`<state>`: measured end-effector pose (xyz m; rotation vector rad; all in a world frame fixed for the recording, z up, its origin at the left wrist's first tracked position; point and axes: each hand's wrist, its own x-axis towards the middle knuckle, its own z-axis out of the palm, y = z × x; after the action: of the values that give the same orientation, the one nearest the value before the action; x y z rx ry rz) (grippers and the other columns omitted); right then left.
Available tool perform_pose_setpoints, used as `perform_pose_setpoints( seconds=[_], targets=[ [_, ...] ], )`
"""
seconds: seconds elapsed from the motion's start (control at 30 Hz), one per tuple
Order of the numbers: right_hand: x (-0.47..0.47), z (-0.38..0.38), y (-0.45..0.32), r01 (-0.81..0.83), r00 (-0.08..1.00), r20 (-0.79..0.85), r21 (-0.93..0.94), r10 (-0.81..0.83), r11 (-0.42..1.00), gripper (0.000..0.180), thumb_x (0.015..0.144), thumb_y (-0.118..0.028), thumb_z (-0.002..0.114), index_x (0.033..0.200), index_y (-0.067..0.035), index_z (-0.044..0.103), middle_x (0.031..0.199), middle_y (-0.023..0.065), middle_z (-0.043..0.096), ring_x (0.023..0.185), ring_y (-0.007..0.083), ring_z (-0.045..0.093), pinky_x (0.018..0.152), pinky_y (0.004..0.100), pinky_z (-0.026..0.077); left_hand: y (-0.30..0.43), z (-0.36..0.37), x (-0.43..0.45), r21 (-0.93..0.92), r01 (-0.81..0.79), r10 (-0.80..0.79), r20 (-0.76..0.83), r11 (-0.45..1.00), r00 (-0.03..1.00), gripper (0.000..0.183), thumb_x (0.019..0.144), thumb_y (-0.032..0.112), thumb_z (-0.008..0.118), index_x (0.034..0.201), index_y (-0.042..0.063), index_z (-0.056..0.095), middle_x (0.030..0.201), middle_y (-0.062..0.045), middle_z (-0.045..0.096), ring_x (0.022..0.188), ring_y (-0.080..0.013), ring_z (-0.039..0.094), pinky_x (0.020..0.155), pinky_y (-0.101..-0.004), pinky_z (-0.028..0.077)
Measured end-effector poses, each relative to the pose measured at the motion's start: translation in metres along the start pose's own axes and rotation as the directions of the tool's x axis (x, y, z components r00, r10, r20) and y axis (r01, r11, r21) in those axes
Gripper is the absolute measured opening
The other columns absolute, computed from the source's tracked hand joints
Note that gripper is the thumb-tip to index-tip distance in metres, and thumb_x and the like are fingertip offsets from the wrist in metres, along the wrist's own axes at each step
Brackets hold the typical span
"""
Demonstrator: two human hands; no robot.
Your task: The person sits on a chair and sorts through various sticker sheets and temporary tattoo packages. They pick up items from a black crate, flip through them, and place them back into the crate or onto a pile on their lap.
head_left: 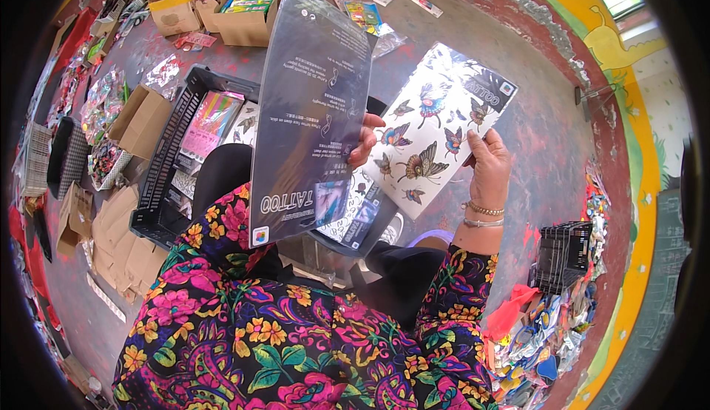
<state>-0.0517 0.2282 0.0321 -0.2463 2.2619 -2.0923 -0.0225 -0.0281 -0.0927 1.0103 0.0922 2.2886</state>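
My left hand [363, 142] grips a large temporary tattoo pack [310, 104] at its right edge; the pack stands up with its printed back showing, and most of the fingers are behind it. Between thumb and fingers, my right hand [488, 152] pinches a tattoo sheet [427, 127] with colourful butterflies, tilted, its dark header at the upper right. Below the two, more tattoo sheets [355, 216] lie at the near end of a black plastic crate [161, 188]. Inside the crate's left part are a pink pack with coloured strips [211, 124] and further tattoo sheets.
Open cardboard boxes [244, 21] of packaged goods stand at the far side. Flattened cardboard [119, 238], a small open box [141, 121] and bagged items lie at left. A black crate [563, 257] and a heap of packaged items [532, 343] sit at right by the wall.
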Motion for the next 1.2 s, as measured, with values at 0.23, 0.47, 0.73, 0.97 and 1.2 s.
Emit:
perform_pose_setpoints(
  seconds=[0.23, 0.47, 0.73, 0.97, 1.2],
  targets=[
    [0.003, -0.003, 0.003, 0.078, 0.972, -0.236, 0.28, -0.01, 0.957, 0.02, 0.089, -0.01, 0.049, 0.106, -0.003, 0.054, 0.087, 0.0019, 0.062, 0.066, 0.0056, 0.057, 0.051, 0.0181, 0.042, 0.0, -0.003, -0.002, -0.048, -0.045, 0.043, -0.05, 0.998, 0.998, 0.063, 0.087, 0.036, 0.048, 0.132, -0.001, 0.024, 0.117, -0.02, 0.039, 0.088, -0.0281, 0.052, 0.064, -0.0344, 0.042],
    [0.008, -0.013, 0.017, -0.019, 0.97, -0.179, 0.613, 0.163, 0.79, 0.02, 0.087, -0.009, 0.051, 0.107, -0.008, 0.051, 0.096, 0.001, 0.06, 0.081, 0.0115, 0.059, 0.056, 0.0239, 0.048, -0.007, -0.014, 0.005, -0.131, -0.115, 0.108, -0.053, 0.985, 0.993, 0.053, 0.089, 0.036, 0.044, 0.127, 0.002, 0.03, 0.122, -0.018, 0.033, 0.089, -0.0301, 0.053, 0.062, -0.0347, 0.043],
    [0.003, 0.006, 0.01, -0.096, 0.973, -0.108, 0.607, 0.201, 0.789, 0.018, 0.087, -0.006, 0.05, 0.105, -0.007, 0.052, 0.091, 0.0022, 0.061, 0.076, 0.0112, 0.059, 0.056, 0.0232, 0.048, -0.011, -0.025, 0.008, -0.142, -0.141, 0.147, 0.038, 0.98, 0.988, 0.038, 0.093, 0.029, 0.041, 0.123, 0.007, 0.034, 0.127, -0.013, 0.034, 0.079, -0.0276, 0.054, 0.056, -0.0347, 0.046],
    [0.006, 0.003, 0.013, -0.139, 0.974, -0.062, 0.601, 0.219, 0.787, 0.016, 0.085, -0.007, 0.052, 0.101, -0.006, 0.054, 0.084, 0.0028, 0.062, 0.069, 0.0119, 0.061, 0.051, 0.0217, 0.05, -0.001, -0.006, 0.01, -0.088, -0.123, 0.114, -0.109, 0.988, 0.987, 0.037, 0.093, 0.029, 0.041, 0.122, 0.007, 0.035, 0.126, -0.013, 0.034, 0.078, -0.0269, 0.053, 0.055, -0.0343, 0.045],
    [0.017, -0.026, 0.011, -0.022, 0.975, -0.146, 0.692, 0.169, 0.722, 0.013, 0.088, -0.014, 0.051, 0.096, -0.005, 0.054, 0.09, 0.0077, 0.063, 0.074, 0.0158, 0.063, 0.058, 0.0269, 0.053, 0.004, 0.02, 0.009, -0.006, -0.132, 0.124, -0.315, 0.991, 0.941, 0.037, 0.093, 0.028, 0.04, 0.122, 0.007, 0.035, 0.126, -0.013, 0.035, 0.076, -0.0262, 0.053, 0.054, -0.0339, 0.045]
  ],
)
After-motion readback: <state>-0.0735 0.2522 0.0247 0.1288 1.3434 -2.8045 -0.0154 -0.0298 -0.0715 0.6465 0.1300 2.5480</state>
